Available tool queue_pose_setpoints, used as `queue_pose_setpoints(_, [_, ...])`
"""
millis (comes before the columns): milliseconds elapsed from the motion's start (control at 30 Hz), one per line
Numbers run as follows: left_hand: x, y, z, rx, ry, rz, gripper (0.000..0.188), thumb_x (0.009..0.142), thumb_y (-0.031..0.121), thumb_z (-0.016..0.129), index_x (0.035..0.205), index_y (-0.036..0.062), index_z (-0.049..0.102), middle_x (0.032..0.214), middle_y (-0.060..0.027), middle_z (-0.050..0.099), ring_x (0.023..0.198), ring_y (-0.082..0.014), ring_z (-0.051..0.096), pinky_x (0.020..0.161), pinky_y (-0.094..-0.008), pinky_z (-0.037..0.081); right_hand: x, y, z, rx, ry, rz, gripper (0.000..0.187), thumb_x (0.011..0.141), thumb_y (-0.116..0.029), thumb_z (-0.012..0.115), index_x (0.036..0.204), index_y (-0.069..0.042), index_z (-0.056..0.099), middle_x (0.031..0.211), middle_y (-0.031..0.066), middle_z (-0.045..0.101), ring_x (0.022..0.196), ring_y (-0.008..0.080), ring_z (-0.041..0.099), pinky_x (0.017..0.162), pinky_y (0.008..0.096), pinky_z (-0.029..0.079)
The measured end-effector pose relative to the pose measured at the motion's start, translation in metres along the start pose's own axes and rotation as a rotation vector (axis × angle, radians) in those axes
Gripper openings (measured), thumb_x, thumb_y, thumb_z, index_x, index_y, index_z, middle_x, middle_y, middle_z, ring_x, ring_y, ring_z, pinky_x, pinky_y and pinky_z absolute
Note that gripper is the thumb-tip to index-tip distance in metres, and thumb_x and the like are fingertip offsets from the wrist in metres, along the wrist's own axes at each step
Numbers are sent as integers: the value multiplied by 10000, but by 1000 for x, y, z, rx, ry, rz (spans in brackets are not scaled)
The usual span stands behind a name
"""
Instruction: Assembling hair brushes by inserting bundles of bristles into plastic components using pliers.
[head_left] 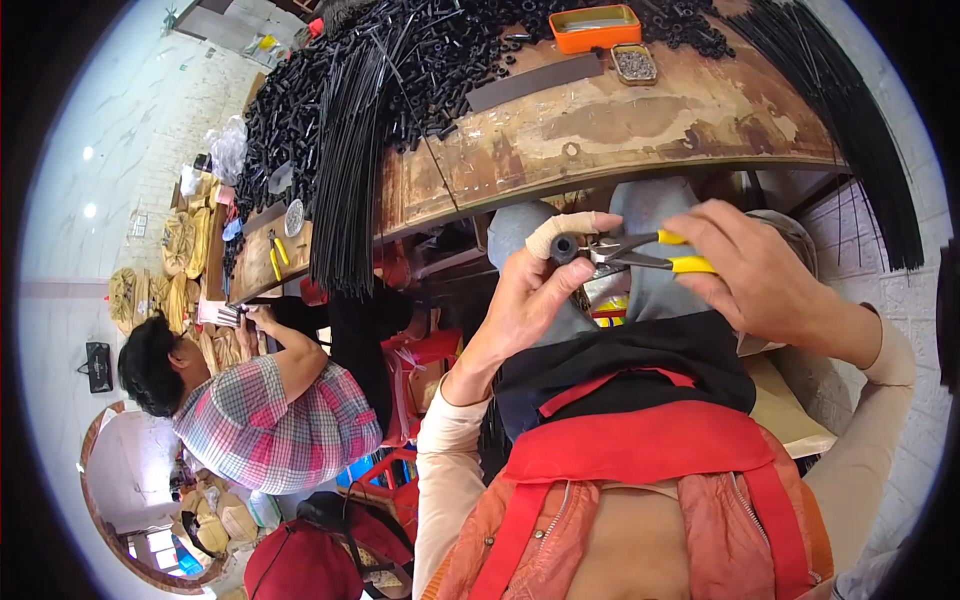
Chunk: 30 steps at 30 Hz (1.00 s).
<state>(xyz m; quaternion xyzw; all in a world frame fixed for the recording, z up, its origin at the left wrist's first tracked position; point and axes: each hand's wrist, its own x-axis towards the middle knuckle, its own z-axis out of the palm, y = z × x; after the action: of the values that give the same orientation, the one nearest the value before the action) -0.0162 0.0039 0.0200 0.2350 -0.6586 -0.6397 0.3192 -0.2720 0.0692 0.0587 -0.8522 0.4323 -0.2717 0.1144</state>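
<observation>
My left hand (530, 300), its index finger wrapped in beige tape, is closed on a short black hollow tube (564, 247) whose round end faces up. My right hand (765, 270) grips pliers with yellow-tipped handles (692, 265), the handles spread apart. The jaws of the pliers meet the left hand's fingertips beside the tube. Whatever sits between the jaws is too small to make out. Both hands are above my lap, off the near edge of the wooden table (600, 140).
Black tubes (290, 130) are heaped on the table's left side. Bundles of thin black rods (350, 180) overhang its edge at left and right. An orange box (594, 28) and a small tray of metal bits (634, 64) stand at the back. A co-worker (270, 410) sits at left.
</observation>
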Motion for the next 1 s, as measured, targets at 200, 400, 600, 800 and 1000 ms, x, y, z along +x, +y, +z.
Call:
queue_pose_setpoints(200, [-2, 0, 3, -37, 2, 9, 579, 912, 432, 633, 1288, 1, 545, 951, 21, 572, 865, -61, 507, 758, -207, 419, 11, 1, -3, 1064, -710, 659, 410, 834, -179, 723, 1123, 13, 505, 628, 58, 568, 480, 149, 598, 454, 263, 432])
queue_pose_setpoints(400, [3, -6, 2, -11, 116, 42, 571, 932, 417, 610, 1298, -12, 521, 893, 16, 541, 726, -62, 444, 664, -207, 382, 11, 9, 23, -80, 204, -108, 376, 869, -161, 651, 1142, 25, 473, 759, 129, 580, 681, 392, 615, 610, 367, 506])
queue_pose_setpoints(600, [0, -7, -16, -30, -126, 38, 391, 971, 243, 575, 1286, 14, 529, 1193, -44, 580, 1061, -114, 536, 918, -276, 435, 15, 21, 10, 1151, -837, 635, 443, 835, -100, 674, 1207, 21, 467, 924, 113, 623, 615, 202, 624, 562, 304, 475])
queue_pose_setpoints(800, [0, -2, -5, -38, 60, 43, 431, 973, 286, 576, 1310, 28, 504, 1116, -40, 570, 971, -96, 529, 856, -247, 434, 7, 19, 30, 387, -231, 235, 442, 839, -202, 677, 1173, 7, 476, 879, 123, 621, 746, 228, 658, 637, 356, 501])
queue_pose_setpoints(1000, [-1, -12, -5, 70, 74, 79, 348, 996, 272, 515, 1232, 17, 518, 904, -7, 492, 771, -76, 440, 696, -228, 390, 15, 19, 25, 462, -333, 350, 250, 885, -165, 636, 1042, 22, 583, 773, 181, 616, 703, 317, 634, 661, 349, 487])
